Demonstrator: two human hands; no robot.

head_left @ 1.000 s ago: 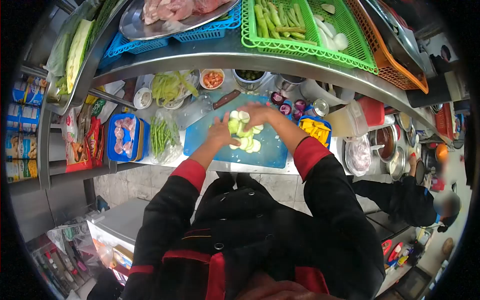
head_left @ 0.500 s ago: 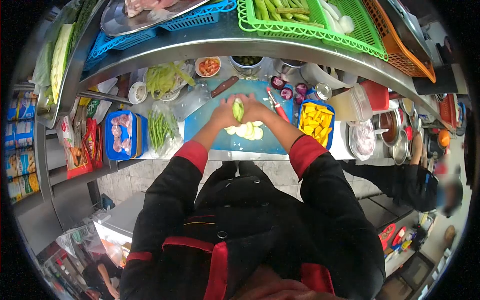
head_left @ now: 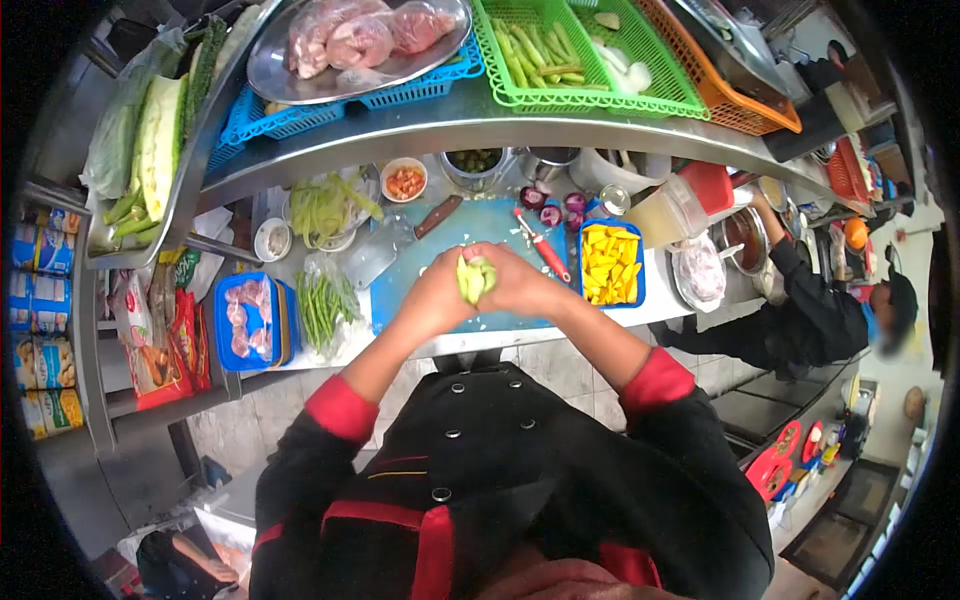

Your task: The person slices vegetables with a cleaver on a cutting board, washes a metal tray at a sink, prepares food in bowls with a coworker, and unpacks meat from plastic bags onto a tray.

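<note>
At the far left of the frame stand stacked cans (head_left: 40, 310), with a pale peeled gourd (head_left: 160, 145) on a metal tray in the upper left. Right of these, a blue tub (head_left: 275, 325) of raw meat sits near the front edge of the table (head_left: 520, 336), beside a plastic bag of green beans (head_left: 318, 310). Behind the beans lie pale green peelings (head_left: 335, 208); next comes a cleaver (head_left: 375, 250), its brown handle reaching over the back of the blue cutting board (head_left: 490, 218).

In the middle, the pale green slices (head_left: 474, 280) have just come up off the board. The left hand (head_left: 436, 290) and right hand (head_left: 520, 285) are pressed together in a cup around them, over the board's front part. The slices now form one handful, showing between the palms, and only small scraps of them can be made out on the board. How firmly the fingers squeeze, I cannot tell.

Just right of the hands, a red-handled peeler (head_left: 550, 258) lies on the board, with halved red onions (head_left: 550, 215) behind it. Beside the board's right edge is a blue container of yellow pieces (head_left: 608, 262), then a plastic-covered bowl (head_left: 700, 272). At the right of the frame, another person (head_left: 815, 320) reaches toward the pots.
</note>
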